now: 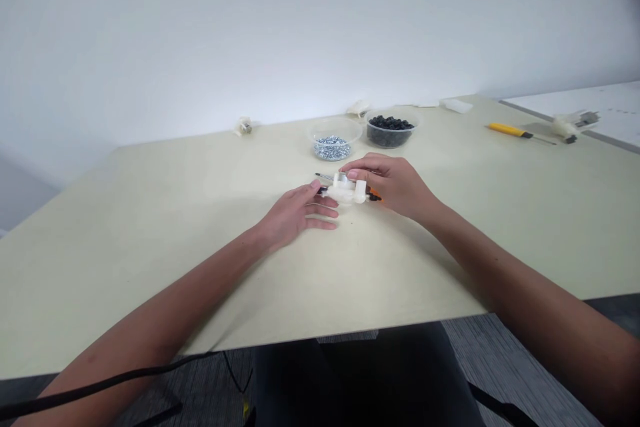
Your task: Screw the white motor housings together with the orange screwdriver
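Right hand (391, 183) clamped on white plastic housing (345, 193), orange-handled screwdriver (375, 196) alongside; left hand (295, 213) open, fingertips touching housing. Screw bowl (333, 147), black-part bowl (390, 133) both stocked.

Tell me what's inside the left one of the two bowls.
The clear plastic bowl holds a heap of tiny silvery metal pieces. The heap covers the bowl's bottom, so anything beneath cannot be seen.

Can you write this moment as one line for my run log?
left hand: fingertips at white plastic part | right hand: on same part, beside orange-handled tool | behind: clear plastic bowl of silver screws
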